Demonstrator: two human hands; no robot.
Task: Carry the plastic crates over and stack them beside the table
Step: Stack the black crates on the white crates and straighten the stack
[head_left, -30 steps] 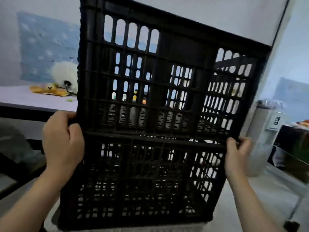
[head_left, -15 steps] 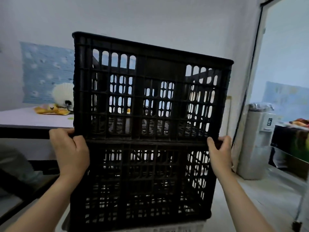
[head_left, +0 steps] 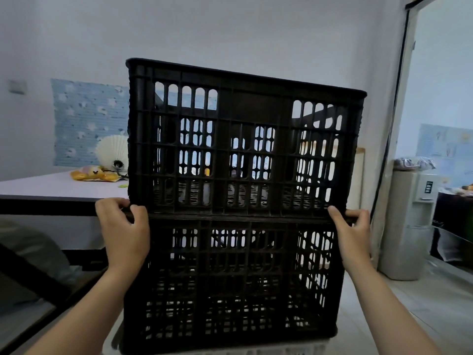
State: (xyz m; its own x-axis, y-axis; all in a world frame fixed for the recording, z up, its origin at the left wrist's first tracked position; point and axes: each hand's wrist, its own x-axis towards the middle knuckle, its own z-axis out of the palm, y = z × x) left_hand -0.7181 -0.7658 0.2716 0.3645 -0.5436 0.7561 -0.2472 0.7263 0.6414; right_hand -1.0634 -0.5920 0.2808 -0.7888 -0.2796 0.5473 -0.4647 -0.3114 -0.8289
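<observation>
**Two stacked crates held at the seam, now level and farther from the camera**

Nearest, both bare forearms reach up from the lower corners. The left hand (head_left: 122,228) has its grip closed on the left edge of the lower black slatted plastic crate (head_left: 230,285), thumb in front and fingers curled around the rim just where the two crates meet. The right hand (head_left: 352,233) is clamped the same way on the right edge at the same height.

The upper black slatted plastic crate (head_left: 243,139) sits directly on the lower one, their rims touching along a dark horizontal seam. Under the lower crate a pale, whitish object (head_left: 230,351) shows at the bottom edge; what it is cannot be told.

Compared with a second ago, the stack stands nearly upright instead of leaning right, and it fills less of the view, so its whole top rim is visible against the wall. The hands have kept their places at the seam.

Behind and left, the pale lilac desk (head_left: 51,188) with a dark edge carries yellow soft toys (head_left: 94,174) and a white pleated fan-shaped object (head_left: 112,151). Beyond it, a light blue patterned panel (head_left: 84,119) is on the wall. To the right, a white water dispenser (head_left: 412,221) stands on the floor by the doorway.
</observation>
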